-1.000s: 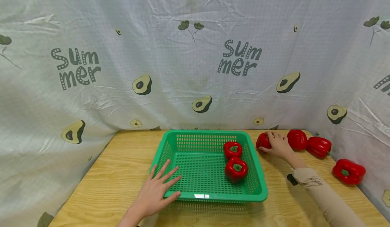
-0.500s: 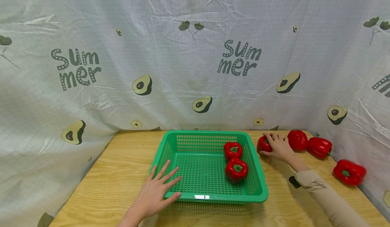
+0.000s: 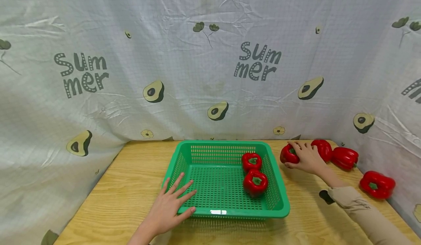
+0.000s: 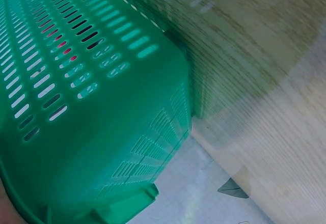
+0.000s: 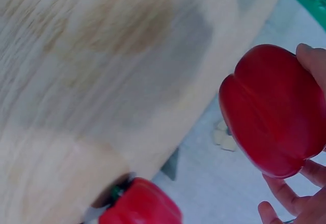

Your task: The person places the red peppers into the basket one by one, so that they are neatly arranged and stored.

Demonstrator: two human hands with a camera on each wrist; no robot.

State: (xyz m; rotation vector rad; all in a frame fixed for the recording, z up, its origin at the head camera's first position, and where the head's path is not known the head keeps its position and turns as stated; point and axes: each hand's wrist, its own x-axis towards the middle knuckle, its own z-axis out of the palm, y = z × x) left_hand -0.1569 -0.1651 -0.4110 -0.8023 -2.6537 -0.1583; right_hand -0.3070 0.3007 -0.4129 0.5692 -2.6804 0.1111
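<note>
A red bell pepper is in my right hand, to the right of the green basket. The right wrist view shows thumb and fingers around this pepper. My left hand rests at the basket's front left corner, its fingers straight and spread. Inside the basket, one bell pepper sits behind another bell pepper, both on the right side. From the left wrist, the basket's slotted wall fills much of the view, and only a sliver of the hand shows.
Behind my right hand lies a bell pepper, partly hidden. Another bell pepper is beside it, and one more bell pepper lies near the table's right edge. A printed cloth hangs behind the wooden table.
My right hand has moved slightly right with the bell pepper, now overlapping the one behind it in the head view. The left hand and basket stay put.
</note>
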